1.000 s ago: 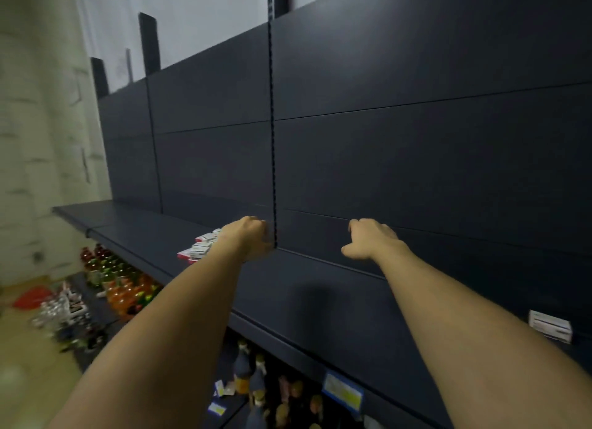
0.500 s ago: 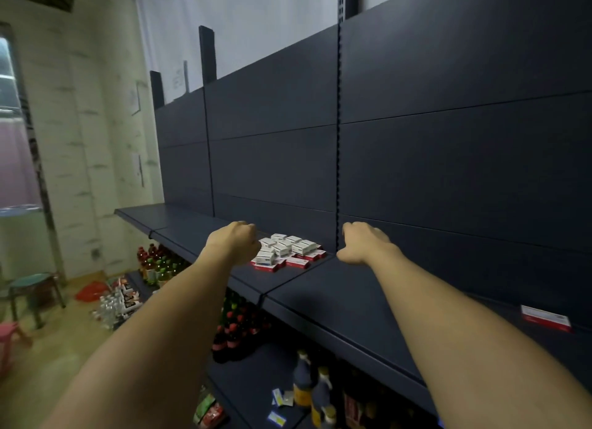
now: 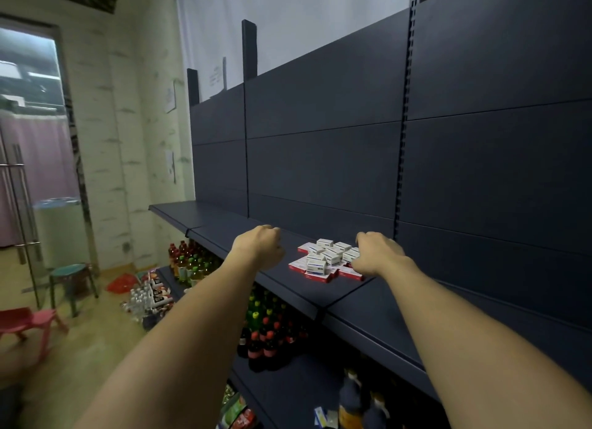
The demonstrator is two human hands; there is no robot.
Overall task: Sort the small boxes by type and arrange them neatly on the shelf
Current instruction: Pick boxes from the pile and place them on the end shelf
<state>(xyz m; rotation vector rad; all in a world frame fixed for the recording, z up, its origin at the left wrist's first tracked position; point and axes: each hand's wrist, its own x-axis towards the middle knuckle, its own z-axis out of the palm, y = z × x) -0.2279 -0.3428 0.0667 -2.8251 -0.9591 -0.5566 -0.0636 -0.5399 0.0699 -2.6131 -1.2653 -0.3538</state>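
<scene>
Boxes (image 3: 328, 260) lie in a mixed heap on the dark shelf (image 3: 224, 220), white ones on top of red ones, so no sorting shows yet. The left hand (image 3: 259, 246) is curled and holds nothing, well left of the heap. The right hand (image 3: 378, 254) is curled at the heap's right edge; I cannot tell if it holds a box.

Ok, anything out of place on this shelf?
Yes: the boxes lie in a loose heap on the shelf, white and red ones mixed at odd angles, not sorted or lined up.
</scene>
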